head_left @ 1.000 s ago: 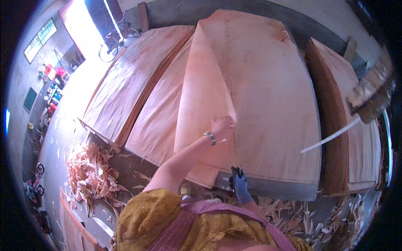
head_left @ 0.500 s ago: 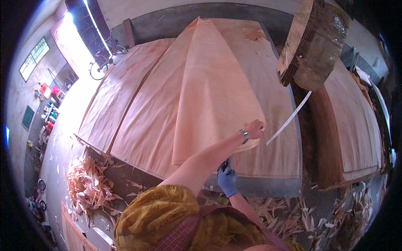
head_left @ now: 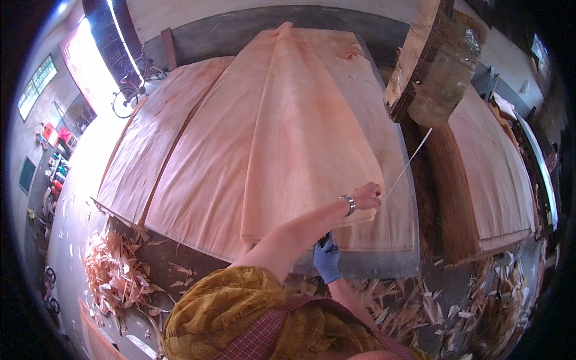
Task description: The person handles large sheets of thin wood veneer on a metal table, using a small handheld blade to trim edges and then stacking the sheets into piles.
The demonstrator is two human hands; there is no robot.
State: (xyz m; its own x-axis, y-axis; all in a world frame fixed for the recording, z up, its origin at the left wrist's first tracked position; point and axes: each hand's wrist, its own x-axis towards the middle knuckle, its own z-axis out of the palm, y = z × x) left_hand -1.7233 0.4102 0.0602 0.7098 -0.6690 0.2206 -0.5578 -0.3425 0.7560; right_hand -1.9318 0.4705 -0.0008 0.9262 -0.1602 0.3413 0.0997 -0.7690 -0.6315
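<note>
Scraps [head_left: 114,264] lie near the veneer [head_left: 306,132] — a block [head_left: 444,69] partly hides one stack [head_left: 492,174].

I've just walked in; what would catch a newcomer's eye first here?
Probably the big pinkish sheet across the middle, its near right edge held by the bare left hand. Just below, the right hand stands out in a blue glove. A brown, blocky thing looms at upper right, and a heap of pale scraps lies at lower left.
</note>
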